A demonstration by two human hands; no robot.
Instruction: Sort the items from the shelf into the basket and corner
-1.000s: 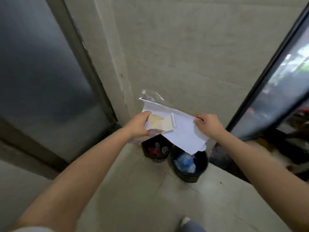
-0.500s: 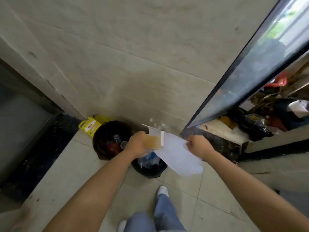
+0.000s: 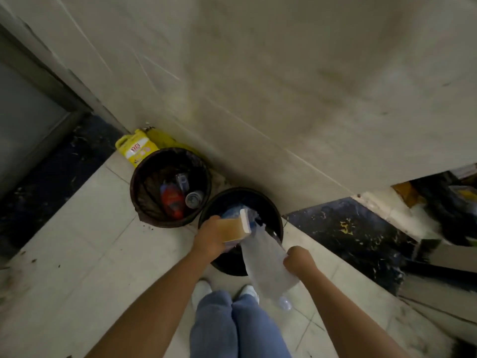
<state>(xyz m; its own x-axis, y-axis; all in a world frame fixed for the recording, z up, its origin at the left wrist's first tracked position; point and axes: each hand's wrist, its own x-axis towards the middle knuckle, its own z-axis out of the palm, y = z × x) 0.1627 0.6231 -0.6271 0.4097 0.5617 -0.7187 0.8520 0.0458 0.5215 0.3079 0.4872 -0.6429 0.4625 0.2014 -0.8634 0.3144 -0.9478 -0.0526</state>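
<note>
Pale floor tiles (image 3: 77, 267), smooth with a faint sheen and gritty with dust, meet a dark polished stone threshold (image 3: 348, 236) flecked with yellow. The wall (image 3: 284, 73) is matt, stone-like slab, streaked. Two dark baskets, the left basket (image 3: 140, 182) lined with crinkled plastic film, the right basket (image 3: 273, 215) smooth plastic. A glossy yellow plastic jug (image 3: 134, 148) behind. The white sheet (image 3: 265, 267) looks like thin matt paper, perhaps plastic film; the tan card (image 3: 233, 228) seems cardboard. Blue denim trousers (image 3: 232, 326) below.
</note>
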